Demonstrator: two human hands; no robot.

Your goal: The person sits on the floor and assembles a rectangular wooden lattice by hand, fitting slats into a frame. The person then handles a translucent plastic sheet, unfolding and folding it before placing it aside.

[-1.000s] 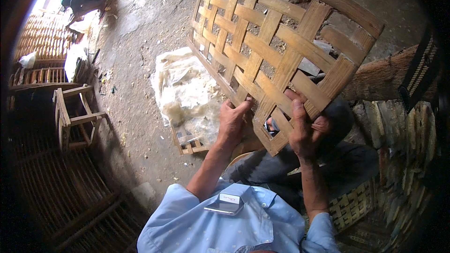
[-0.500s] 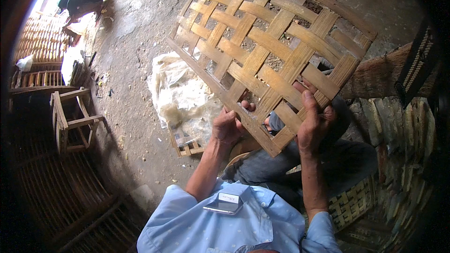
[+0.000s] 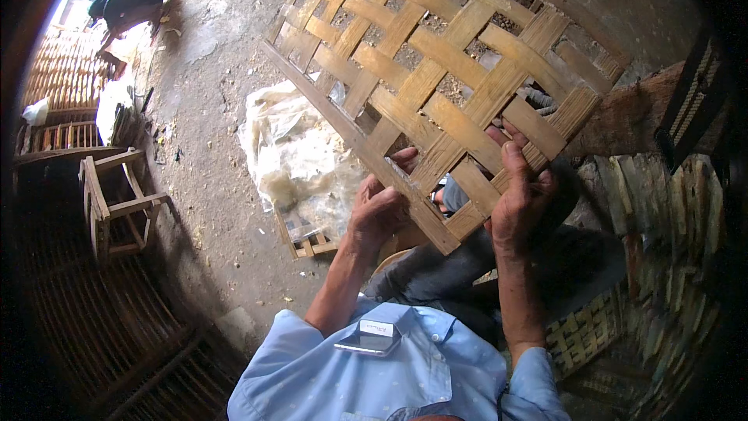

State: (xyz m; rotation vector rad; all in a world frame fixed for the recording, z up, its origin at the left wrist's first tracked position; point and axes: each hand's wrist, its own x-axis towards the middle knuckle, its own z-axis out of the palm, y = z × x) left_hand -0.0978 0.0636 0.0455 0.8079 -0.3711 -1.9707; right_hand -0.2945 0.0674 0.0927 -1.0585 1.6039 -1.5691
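Observation:
A large woven bamboo panel, with wide crossing strips and a wooden frame around its edge, is held up tilted in front of me. My left hand grips its near left edge, thumb on the near side and fingertips showing through a gap in the weave. At the near right corner, my right hand pinches the panel, its thumb on the face and its fingers partly hidden behind the strips.
Crumpled clear plastic sheeting lies on the floor past my left arm. Left of it stands a small wooden stool frame. Slatted panels fill the lower left, stacked strips the right. Another person bends over at far left.
The panel has shifted slightly to the left and toward me, with both hands still on it. My left hand's fingers sit a little more open. The far person's arm has moved.

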